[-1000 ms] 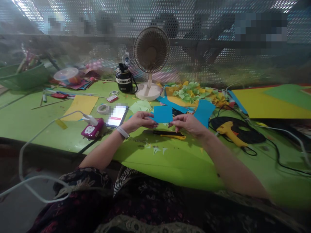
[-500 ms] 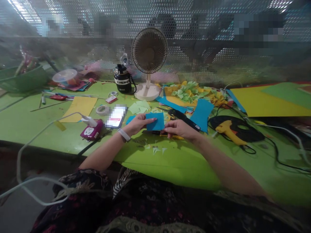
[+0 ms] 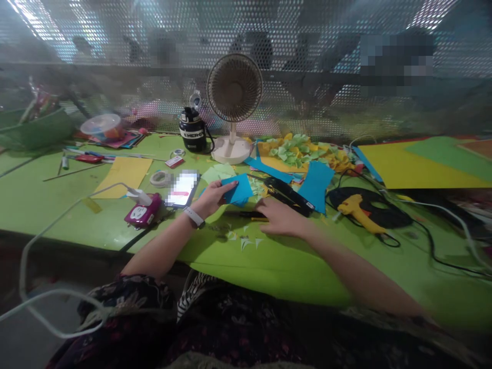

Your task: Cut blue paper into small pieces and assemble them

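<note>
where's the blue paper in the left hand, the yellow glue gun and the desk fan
Blue paper (image 3: 243,188): head view, on its exposed flat face.
Yellow glue gun (image 3: 359,211): head view, on its yellow body.
Desk fan (image 3: 234,88): head view, on its round grille.

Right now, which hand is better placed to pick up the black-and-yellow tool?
Probably the right hand: its fingers are at the black-and-yellow tool, though whether they touch it is unclear. The left hand is occupied, holding blue paper.
</note>
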Available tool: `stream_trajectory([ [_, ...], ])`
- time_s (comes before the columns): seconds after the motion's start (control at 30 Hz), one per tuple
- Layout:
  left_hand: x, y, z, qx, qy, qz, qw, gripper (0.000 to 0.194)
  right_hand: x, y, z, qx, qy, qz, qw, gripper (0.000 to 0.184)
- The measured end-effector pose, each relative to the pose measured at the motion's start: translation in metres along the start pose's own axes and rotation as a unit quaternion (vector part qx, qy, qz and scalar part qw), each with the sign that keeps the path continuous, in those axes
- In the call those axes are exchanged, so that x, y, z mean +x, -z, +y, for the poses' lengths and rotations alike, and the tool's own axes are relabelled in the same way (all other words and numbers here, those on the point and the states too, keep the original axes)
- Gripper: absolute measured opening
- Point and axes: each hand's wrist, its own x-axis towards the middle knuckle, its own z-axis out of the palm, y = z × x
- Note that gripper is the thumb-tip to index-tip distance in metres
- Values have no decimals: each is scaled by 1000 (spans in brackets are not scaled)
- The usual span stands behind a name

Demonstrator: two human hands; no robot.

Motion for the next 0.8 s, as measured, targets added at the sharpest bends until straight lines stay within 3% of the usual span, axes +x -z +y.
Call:
stream_trajectory([
  [0.13, 0, -1, 0, -44, 28, 39, 998, 15, 3, -7, -4, -67, -2, -51, 996, 20],
  [0.33, 0, 2, 0, -54, 50, 9, 997, 16, -14, -8, 11, -11, -59, -9, 998, 29],
  [0.5, -1, 2, -4, -45, 11, -32, 998, 21, -34, 0, 36, 52, -182, 126, 974, 34],
  [0.63, 1, 5, -8, -5, -8, -51, 999, 35, -40, 3, 44, 48, -140, 255, 956, 35],
  [0.8, 2, 8, -12, 34, -27, -51, 998, 42, -44, 3, 38, -18, -101, 278, 955, 34],
])
